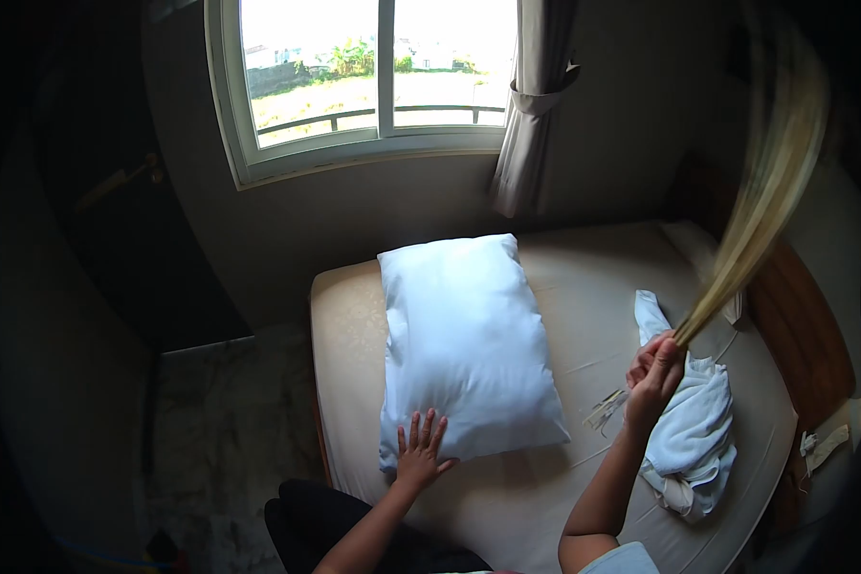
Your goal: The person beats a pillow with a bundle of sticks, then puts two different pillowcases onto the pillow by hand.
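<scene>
My left hand (421,457) lies on the lower edge of a white pillow (464,335), fingers spread flat. The pillow is on the bed, which has a beige sheet (488,497). My right hand (654,375) is closed around a broom of thin, pale sticks (737,253). Its bristles point up and to the right, and their upper end is smeared by motion. Some short stick ends (605,408) show to the left of my right wrist, probably the broom's butt end. Beneath and beside the right forearm is a crumpled white cloth (694,430).
A wooden headboard (799,325) bounds the bed on the right. Behind the bed is a window (383,96) with a tied grey curtain (534,124). A dark door (124,191) stands at the left, beyond the tiled floor (230,430).
</scene>
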